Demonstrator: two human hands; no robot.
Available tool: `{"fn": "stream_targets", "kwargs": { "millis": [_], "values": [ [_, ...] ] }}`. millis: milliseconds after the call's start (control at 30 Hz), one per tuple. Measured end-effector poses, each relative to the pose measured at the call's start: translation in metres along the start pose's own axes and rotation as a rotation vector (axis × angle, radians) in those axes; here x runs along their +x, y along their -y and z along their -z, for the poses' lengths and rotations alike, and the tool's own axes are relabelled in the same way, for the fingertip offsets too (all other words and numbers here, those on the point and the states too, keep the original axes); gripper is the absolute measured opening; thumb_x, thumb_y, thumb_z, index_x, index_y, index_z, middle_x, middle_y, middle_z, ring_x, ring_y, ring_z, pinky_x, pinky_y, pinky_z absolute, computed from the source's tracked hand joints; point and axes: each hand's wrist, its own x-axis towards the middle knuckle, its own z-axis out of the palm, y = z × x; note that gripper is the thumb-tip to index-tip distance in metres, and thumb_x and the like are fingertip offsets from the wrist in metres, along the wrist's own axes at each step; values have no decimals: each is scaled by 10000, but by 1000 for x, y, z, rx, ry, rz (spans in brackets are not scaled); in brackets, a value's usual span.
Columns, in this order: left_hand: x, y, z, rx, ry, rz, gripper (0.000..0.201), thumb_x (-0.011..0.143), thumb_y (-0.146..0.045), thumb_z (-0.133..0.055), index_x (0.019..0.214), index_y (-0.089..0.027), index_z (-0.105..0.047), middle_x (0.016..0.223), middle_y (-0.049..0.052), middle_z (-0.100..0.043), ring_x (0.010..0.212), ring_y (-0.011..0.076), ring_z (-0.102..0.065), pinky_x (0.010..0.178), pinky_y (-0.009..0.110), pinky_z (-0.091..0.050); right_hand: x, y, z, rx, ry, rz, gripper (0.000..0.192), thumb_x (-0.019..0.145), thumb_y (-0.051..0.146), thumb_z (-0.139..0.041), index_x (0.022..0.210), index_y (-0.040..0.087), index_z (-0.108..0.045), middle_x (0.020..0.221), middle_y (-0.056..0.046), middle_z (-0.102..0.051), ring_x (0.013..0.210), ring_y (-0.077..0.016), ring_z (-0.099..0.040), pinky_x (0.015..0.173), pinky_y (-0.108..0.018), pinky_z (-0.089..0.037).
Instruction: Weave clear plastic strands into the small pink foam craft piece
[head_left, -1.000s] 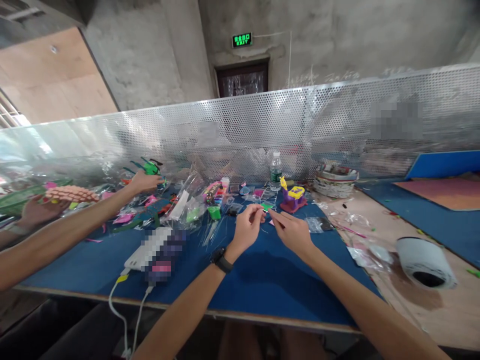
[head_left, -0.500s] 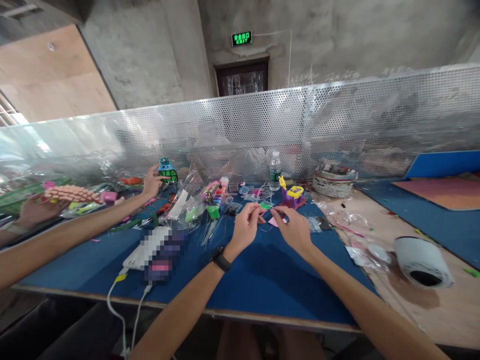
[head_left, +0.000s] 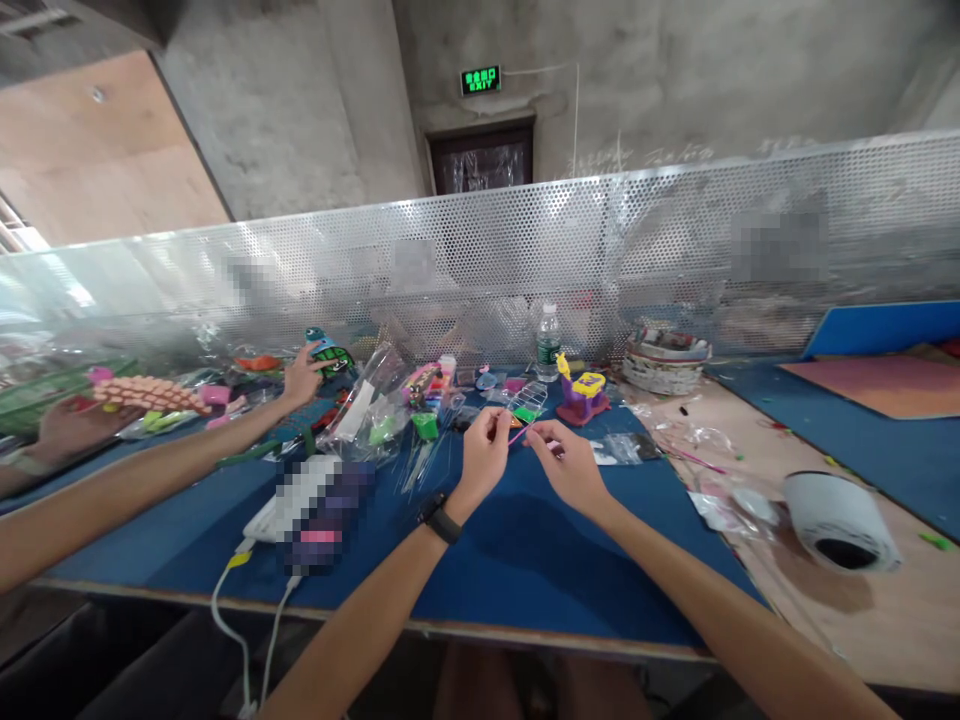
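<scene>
Nearby, above the blue mat of the table (head_left: 525, 570), left hand (head_left: 484, 452) and right hand (head_left: 570, 462) close together, each pinched shut on an end of a thin pink strip (head_left: 519, 433) held just off the mat. Beyond, still loose and seemingly unused: small clear bags (head_left: 382, 415) of coloured parts, a purple and yellow toy (head_left: 582, 395), a water bottle (head_left: 548, 342) by the perforated metal screen (head_left: 675, 240), so the piecing-together looks barely begun. Farther left, a co-worker's hand (head_left: 300, 378) on a green and blue figure (head_left: 330, 352).
</scene>
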Motion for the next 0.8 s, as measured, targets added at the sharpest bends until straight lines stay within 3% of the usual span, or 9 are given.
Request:
{"fn": "stream_targets", "kwargs": {
  "millis": [267, 400, 500, 600, 700, 800],
  "values": [
    [-3, -3, -3, -86, 76, 7, 354, 977, -514, -461, 897, -190, -579, 756, 8, -598, 609, 116, -499, 575, 229, -385, 3, -10, 2, -9, -92, -29, 309, 937, 476, -547, 937, 194, -672, 818, -55, -748, 710, -196, -690, 611, -277, -498],
    [-3, -3, -5, -166, 95, 53, 370, 960, -552, -475, 966, -195, -568, 707, -11, -556, 562, 107, -450, 531, 224, -358, 1, -8, 3, -181, -181, -4, 290, 928, 468, -561, 921, 202, -677, 782, -39, -741, 634, -176, -658, 598, -274, -483],
    [-2, -5, -4, -172, 102, 35, 379, 963, -547, -473, 976, -190, -599, 671, -15, -523, 569, 114, -450, 549, 230, -377, -2, -7, 3, -366, -229, 109, 287, 933, 454, -560, 892, 217, -717, 771, -36, -746, 632, -169, -655, 609, -270, -463],
    [-2, -7, -3, -174, 94, 8, 359, 969, -517, -481, 963, -185, -616, 690, -8, -530, 586, 116, -467, 560, 231, -393, -4, -11, 1, -499, -202, 222, 274, 959, 402, -542, 981, 248, -768, 777, -28, -765, 658, -169, -687, 621, -262, -452],
    [-4, -8, -4, -165, 92, 2, 350, 972, -500, -488, 1005, -183, -633, 736, 7, -578, 609, 118, -499, 571, 227, -412, -4, -17, -1, -607, -148, 230, 283, 977, 366, -530, 1123, 266, -751, 787, -24, -775, 689, -184, -710, 589, -258, -429],
    [-5, -8, -5, -136, 100, -24, 350, 972, -487, -495, 1017, -177, -651, 816, 31, -641, 673, 131, -557, 607, 229, -442, -4, -19, -1, -660, -78, 219, 278, 991, 317, -510, 1129, 264, -746, 944, -35, -787, 811, -194, -727, 616, -248, -440]
  ]
}}
